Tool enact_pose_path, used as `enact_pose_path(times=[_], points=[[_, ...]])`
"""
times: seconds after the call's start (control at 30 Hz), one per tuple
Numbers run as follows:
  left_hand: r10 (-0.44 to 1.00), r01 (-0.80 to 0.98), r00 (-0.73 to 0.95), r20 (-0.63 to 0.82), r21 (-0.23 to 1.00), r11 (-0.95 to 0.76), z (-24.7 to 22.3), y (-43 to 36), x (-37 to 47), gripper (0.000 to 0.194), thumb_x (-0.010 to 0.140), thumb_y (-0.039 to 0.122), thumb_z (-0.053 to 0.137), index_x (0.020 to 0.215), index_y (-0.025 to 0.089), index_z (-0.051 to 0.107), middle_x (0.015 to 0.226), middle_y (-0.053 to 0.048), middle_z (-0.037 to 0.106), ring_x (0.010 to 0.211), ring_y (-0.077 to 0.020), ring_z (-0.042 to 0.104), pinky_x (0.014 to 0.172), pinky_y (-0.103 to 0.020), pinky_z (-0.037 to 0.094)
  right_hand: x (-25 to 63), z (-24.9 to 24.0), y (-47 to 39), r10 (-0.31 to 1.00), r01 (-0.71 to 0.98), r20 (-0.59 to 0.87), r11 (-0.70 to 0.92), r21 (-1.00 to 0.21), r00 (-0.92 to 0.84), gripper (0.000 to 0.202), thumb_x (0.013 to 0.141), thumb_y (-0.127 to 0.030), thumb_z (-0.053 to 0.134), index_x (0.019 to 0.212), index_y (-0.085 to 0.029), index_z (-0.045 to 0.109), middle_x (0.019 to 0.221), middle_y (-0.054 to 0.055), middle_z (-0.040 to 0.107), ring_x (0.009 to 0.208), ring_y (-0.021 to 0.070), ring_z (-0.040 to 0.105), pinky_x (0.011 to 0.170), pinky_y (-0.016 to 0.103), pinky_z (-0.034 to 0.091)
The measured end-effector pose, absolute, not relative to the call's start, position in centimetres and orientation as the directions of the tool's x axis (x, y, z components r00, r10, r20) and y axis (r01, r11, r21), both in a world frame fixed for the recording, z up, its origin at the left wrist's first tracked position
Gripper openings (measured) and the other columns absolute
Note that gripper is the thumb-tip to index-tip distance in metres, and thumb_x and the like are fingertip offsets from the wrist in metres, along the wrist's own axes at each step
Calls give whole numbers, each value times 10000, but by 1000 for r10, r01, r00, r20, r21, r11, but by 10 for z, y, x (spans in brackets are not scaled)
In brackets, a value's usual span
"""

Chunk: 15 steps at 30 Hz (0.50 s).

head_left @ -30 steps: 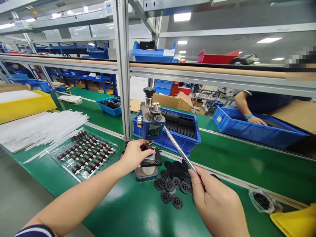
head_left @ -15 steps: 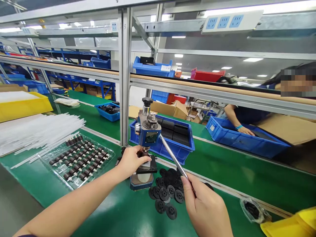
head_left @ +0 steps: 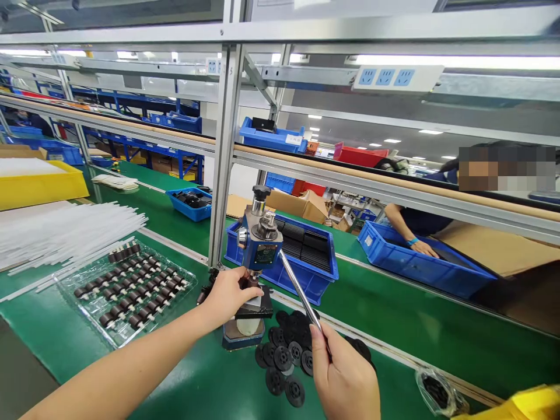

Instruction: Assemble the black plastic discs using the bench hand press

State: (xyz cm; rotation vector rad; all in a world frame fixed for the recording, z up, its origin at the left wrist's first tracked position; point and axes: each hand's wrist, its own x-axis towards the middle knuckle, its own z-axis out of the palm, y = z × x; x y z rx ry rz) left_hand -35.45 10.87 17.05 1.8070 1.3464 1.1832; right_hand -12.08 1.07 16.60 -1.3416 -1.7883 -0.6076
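A blue hand press stands on the green bench. My right hand is wrapped round its long metal lever, which slants down toward me. Under the ram, my left hand reaches in at the press's small platform, thumb and fingers bent together round a spot below the ram. What those fingers hold is mostly hidden by the hand. Black round discs with holed centres lie in a loose pile right of the press base. On the left, a clear plastic tray carries rows of dark rollers with white ends.
Behind the press sits a blue crate of black parts. White strips and a yellow bin lie left. A bagged black part is at right. Across the bench, a person's hand reaches into another blue crate. A metal post rises nearby.
The view has shifted slightly, so most of the bench appears a little lower and further left. Both my hands keep their places on the lever and at the platform.
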Motion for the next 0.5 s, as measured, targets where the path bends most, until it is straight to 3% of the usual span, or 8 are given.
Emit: enact_pose_path(times=[0.17, 0.5], points=[[938, 417, 74, 338, 844, -337, 170, 109, -354, 259, 683, 414, 737, 756, 179, 655, 732, -20, 678, 692, -191, 590, 615, -280, 400, -120, 182, 4, 655, 947, 744, 305, -100, -132, 350, 990, -403, 428, 1006, -183, 699, 863, 27, 725, 667, 159, 678, 574, 248, 496], [946, 423, 63, 318, 850, -314, 166, 111, -359, 337, 670, 490, 761, 758, 188, 641, 741, -6, 673, 685, -175, 577, 575, -267, 379, -121, 161, 11, 650, 990, 757, 137, -30, -67, 309, 949, -410, 523, 1078, -188, 694, 877, 1, 728, 626, 198, 663, 524, 307, 461]])
